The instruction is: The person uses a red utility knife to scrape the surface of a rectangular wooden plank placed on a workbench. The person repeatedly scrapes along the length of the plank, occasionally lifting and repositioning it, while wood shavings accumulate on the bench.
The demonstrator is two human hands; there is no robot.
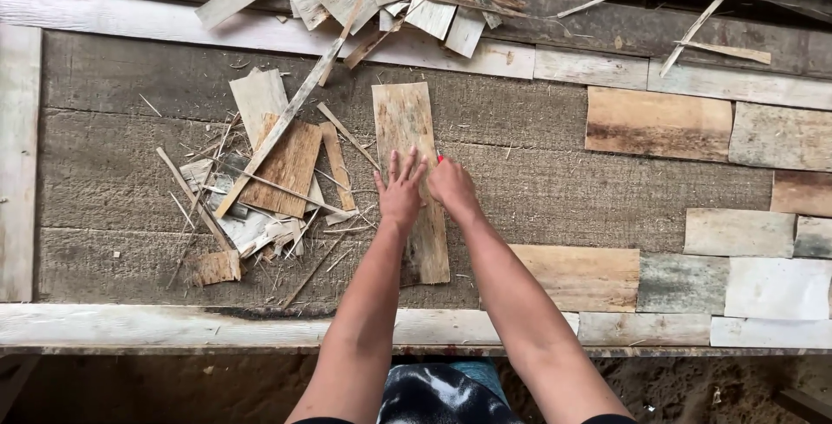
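Wooden plank, long and thin, lying flat on the burlap-covered surface. Left hand presses it, fingers spread flat. Right hand beside them, clenched on a small red-tipped tool. Scrap pile left of the fingers.

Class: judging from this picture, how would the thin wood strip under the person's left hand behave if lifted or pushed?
The wood strip looks thin and flat, so probably light and slightly bendy. Splintered scraps nearby suggest it may crack easily. Lying flat under the left hand, it should slide rather than roll.
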